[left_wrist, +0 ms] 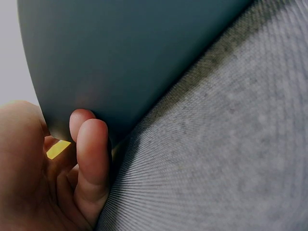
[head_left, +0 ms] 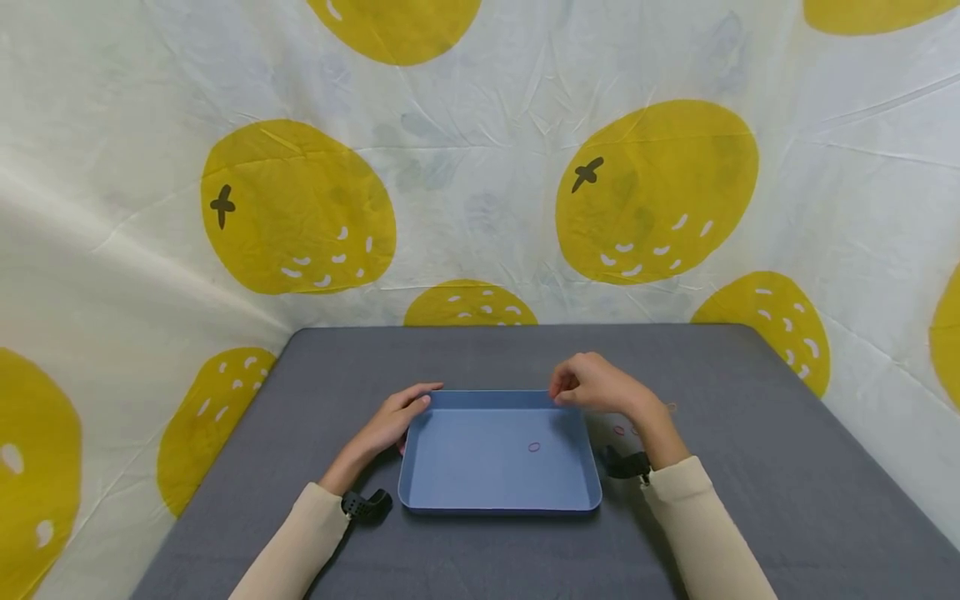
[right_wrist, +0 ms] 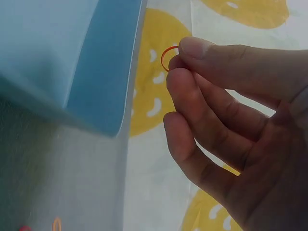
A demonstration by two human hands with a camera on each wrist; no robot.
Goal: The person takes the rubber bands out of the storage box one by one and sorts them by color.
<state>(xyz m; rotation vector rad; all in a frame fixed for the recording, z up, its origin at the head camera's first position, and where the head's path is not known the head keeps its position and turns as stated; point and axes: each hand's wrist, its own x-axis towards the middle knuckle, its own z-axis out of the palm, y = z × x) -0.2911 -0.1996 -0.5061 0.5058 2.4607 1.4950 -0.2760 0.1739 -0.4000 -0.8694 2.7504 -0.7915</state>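
A shallow blue tray (head_left: 465, 462) rests on the grey table. My left hand (head_left: 390, 421) grips its far left corner; in the left wrist view the fingers (left_wrist: 92, 151) press the tray's outer wall. Above the tray's far right corner, my right hand (head_left: 596, 385) pinches a thin red rubber band (right_wrist: 162, 58) between thumb and fingertip, as the right wrist view shows. Inside the tray lies one small reddish rubber band (head_left: 534, 442), right of the middle.
Right of the tray, red rubber bands (head_left: 618, 431) lie on the table, partly behind my right wrist. A yellow-orange band (head_left: 672, 407) lies farther right. A white curtain (head_left: 480, 225) with yellow fruit prints hangs behind the table and along its sides.
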